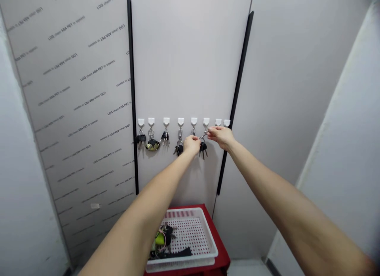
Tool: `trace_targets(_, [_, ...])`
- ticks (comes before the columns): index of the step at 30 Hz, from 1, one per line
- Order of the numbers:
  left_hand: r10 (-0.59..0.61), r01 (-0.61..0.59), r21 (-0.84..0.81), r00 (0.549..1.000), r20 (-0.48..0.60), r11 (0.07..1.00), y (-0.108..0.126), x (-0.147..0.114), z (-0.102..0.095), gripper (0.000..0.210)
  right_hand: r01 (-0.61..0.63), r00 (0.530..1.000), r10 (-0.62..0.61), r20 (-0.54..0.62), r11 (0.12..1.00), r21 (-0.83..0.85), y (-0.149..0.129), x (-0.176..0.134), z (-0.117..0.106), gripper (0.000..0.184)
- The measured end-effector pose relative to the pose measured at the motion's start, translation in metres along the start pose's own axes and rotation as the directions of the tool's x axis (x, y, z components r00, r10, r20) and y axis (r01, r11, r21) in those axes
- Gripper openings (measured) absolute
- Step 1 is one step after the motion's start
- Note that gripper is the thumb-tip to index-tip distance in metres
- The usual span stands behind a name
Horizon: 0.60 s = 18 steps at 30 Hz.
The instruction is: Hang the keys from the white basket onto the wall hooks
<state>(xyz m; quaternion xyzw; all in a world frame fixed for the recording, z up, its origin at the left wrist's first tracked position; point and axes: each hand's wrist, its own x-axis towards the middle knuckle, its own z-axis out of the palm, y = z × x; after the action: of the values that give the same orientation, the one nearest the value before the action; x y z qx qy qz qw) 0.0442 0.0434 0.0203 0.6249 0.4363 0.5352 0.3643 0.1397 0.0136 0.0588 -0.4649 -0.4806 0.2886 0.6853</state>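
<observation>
Black-headed metal keys (203, 148) on a silver metal clasp (204, 134), below the 6th of 8 white wall hooks (206, 121) from the left; right hand (220, 136) pinching the clasp, left hand (191, 144) curled alongside (its grip cannot be told).

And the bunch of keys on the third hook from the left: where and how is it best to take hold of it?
Probably best to pinch the bunch of keys by its black heads, from the front and slightly the right. The heads look broader than the thin blades hanging below; the panel is behind, and the neighbouring bunch crowds the left.
</observation>
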Motion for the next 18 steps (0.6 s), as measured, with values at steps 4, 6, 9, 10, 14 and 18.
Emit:
trace_targets(4, [0.08,-0.067,0.16,0.994,-0.07,0.985,0.002,0.014,0.009,0.013,0.034,0.992,-0.045,-0.118,0.995,-0.09,0.002,0.016,0.008,0.01])
trace_targets(6, [0.096,-0.079,0.22,0.993,-0.071,0.972,0.002,0.016,0.011,0.013,0.031,0.988,-0.051,-0.144,0.99,-0.139,0.004,0.021,0.009,0.011])
trace_targets(9, [0.155,-0.133,0.299,0.987,-0.051,0.945,0.0,0.014,0.012,0.015,0.01,0.985,-0.045,-0.168,0.979,-0.203,0.008,0.024,0.01,0.013])
trace_targets(10, [0.184,-0.162,0.323,0.982,-0.04,0.932,-0.002,0.013,0.012,0.016,0.006,0.984,-0.044,-0.17,0.975,-0.221,0.011,0.025,0.011,0.013])
trace_targets(14, [0.235,-0.218,0.396,0.972,0.006,0.892,-0.005,0.008,0.01,0.02,0.005,0.985,-0.051,-0.168,0.965,-0.264,0.019,0.027,0.014,0.008])
trace_targets(18, [0.223,-0.236,0.396,0.972,0.079,0.887,-0.008,-0.001,0.001,0.025,0.051,0.976,-0.119,-0.184,0.939,-0.34,0.03,0.028,0.008,0.011])
